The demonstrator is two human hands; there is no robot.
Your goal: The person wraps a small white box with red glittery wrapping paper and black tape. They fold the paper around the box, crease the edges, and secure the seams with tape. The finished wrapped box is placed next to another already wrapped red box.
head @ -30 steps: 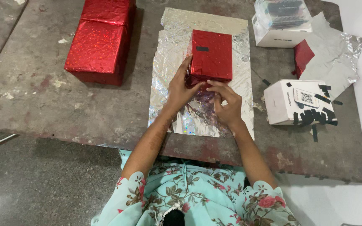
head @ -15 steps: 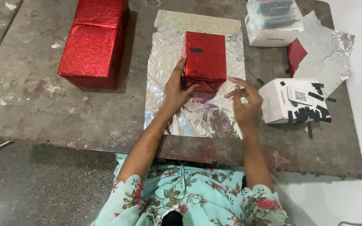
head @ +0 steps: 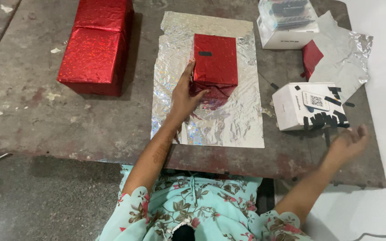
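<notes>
Under the left hand (head: 185, 96), gripping to steady it, sits a red foil-wrapped box (head: 215, 60); the empty right hand (head: 348, 143) hovers open near a white tape-stuck carton (head: 291, 109).

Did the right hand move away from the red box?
Yes. The right hand left the red box and swung right, now below the white box with black tape strips, near the table's right edge.

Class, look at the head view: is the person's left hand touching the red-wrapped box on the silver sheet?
Touching. The head view shows the left hand pressed against the near-left corner of the red-wrapped box, with no gap.
</notes>
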